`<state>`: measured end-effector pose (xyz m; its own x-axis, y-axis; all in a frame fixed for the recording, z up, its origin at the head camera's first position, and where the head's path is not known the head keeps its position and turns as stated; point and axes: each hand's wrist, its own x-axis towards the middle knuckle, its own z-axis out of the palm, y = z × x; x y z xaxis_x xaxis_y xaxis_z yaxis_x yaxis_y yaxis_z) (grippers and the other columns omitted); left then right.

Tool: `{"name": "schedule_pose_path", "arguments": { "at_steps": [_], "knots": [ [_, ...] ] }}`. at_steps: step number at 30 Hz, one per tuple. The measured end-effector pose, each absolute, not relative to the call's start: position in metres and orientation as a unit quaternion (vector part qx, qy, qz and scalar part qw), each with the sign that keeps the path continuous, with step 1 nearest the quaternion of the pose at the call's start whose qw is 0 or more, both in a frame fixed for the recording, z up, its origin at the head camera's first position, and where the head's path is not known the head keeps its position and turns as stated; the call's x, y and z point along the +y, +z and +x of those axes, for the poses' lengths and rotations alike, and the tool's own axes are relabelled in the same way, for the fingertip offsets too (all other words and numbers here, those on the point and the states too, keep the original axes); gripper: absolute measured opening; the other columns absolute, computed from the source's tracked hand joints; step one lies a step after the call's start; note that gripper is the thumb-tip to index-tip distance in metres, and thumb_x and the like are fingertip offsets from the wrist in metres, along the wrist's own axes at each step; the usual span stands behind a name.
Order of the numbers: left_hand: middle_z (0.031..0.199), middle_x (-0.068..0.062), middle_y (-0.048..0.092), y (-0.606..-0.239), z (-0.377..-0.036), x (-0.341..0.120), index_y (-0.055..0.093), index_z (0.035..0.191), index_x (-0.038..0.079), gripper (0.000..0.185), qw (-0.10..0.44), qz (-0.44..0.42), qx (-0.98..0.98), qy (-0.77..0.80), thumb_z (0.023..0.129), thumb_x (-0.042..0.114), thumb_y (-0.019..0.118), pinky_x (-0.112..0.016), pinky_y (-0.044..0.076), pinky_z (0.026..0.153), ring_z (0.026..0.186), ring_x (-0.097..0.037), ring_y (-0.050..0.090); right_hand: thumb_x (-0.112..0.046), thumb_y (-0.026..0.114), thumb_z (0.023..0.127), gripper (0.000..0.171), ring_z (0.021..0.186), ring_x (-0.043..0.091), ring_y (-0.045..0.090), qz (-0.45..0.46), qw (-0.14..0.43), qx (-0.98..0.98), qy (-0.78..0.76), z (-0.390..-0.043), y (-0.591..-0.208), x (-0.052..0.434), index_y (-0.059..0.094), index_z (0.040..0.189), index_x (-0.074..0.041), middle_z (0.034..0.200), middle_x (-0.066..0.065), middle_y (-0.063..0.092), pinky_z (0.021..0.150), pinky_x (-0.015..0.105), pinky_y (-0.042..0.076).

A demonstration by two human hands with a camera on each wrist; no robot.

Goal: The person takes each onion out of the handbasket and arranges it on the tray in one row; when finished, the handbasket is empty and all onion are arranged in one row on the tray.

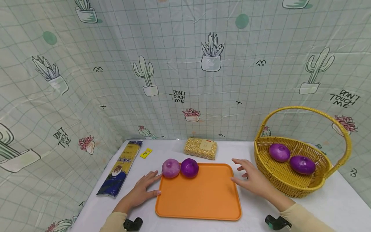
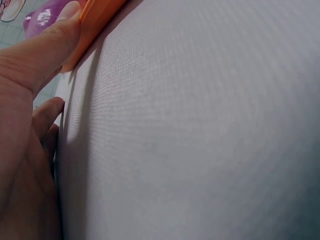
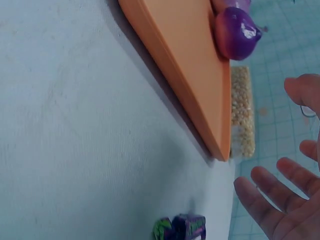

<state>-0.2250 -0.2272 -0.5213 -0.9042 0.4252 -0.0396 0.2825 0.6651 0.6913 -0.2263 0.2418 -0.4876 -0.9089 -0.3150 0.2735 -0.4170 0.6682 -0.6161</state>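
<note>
The left hand (image 1: 142, 190) lies flat and open on the tabletop (image 1: 333, 203), thumb against the orange tray (image 1: 200, 196) holding two purple onions (image 1: 189, 168), while the right hand (image 1: 252, 178) hovers open-fingered between the tray and the yellow basket (image 1: 290, 187).

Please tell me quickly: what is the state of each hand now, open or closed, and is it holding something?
Left hand: open, resting at the left edge of the orange tray, holding nothing.
Right hand: open, fingers spread, holding nothing.
</note>
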Motion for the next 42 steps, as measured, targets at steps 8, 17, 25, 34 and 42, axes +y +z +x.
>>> {"name": "schedule_pose_path", "arguments": {
  "at_steps": [8,17,25,34,42],
  "knots": [
    [0.164,-0.019,0.030,-0.520,-0.225,-0.227,0.047,0.154,0.012,0.071,0.103,0.191,0.907,0.361,0.094,0.041,0.072,-0.066,0.002,0.121,0.153,-0.045,0.012,-0.028,0.080,0.090,0.068,0.107,0.034,0.065,0.181,0.068,-0.920,0.341,-0.222,-0.473,0.258,0.049,0.147,-0.007,0.137,0.018,0.056,0.079,0.037,0.061],
    [0.163,-0.021,0.031,-0.519,-0.225,-0.227,0.047,0.153,0.011,0.069,0.100,0.200,0.907,0.357,0.095,0.039,0.072,-0.067,0.002,0.120,0.152,-0.047,0.013,-0.025,0.080,0.091,0.067,0.107,0.035,0.063,0.180,0.081,-0.917,0.348,-0.220,-0.463,0.277,0.049,0.146,-0.003,0.134,0.020,0.056,0.080,0.037,0.061],
    [0.163,-0.021,0.031,-0.520,-0.226,-0.228,0.047,0.153,0.010,0.070,0.101,0.198,0.908,0.355,0.095,0.040,0.071,-0.067,0.001,0.121,0.153,-0.047,0.013,-0.023,0.080,0.091,0.062,0.103,0.033,0.065,0.170,0.108,-0.919,0.338,-0.219,-0.446,0.293,0.053,0.142,-0.002,0.127,0.017,0.060,0.077,0.037,0.062],
    [0.163,-0.021,0.031,-0.520,-0.225,-0.228,0.048,0.152,0.010,0.070,0.100,0.196,0.907,0.358,0.094,0.041,0.072,-0.067,0.002,0.120,0.152,-0.047,0.014,-0.031,0.072,0.097,0.063,0.117,0.041,0.061,0.148,0.083,-0.934,0.314,-0.220,-0.426,0.312,0.048,0.147,-0.002,0.138,0.022,0.056,0.089,0.053,0.057],
    [0.162,-0.022,0.031,-0.521,-0.226,-0.227,0.047,0.153,0.010,0.070,0.099,0.201,0.909,0.351,0.095,0.039,0.072,-0.068,0.002,0.120,0.152,-0.048,0.014,-0.033,0.070,0.098,0.064,0.114,0.047,0.059,0.121,0.057,-0.947,0.293,-0.231,-0.424,0.336,0.046,0.147,0.001,0.131,0.027,0.056,0.090,0.059,0.055]
  ]
}}
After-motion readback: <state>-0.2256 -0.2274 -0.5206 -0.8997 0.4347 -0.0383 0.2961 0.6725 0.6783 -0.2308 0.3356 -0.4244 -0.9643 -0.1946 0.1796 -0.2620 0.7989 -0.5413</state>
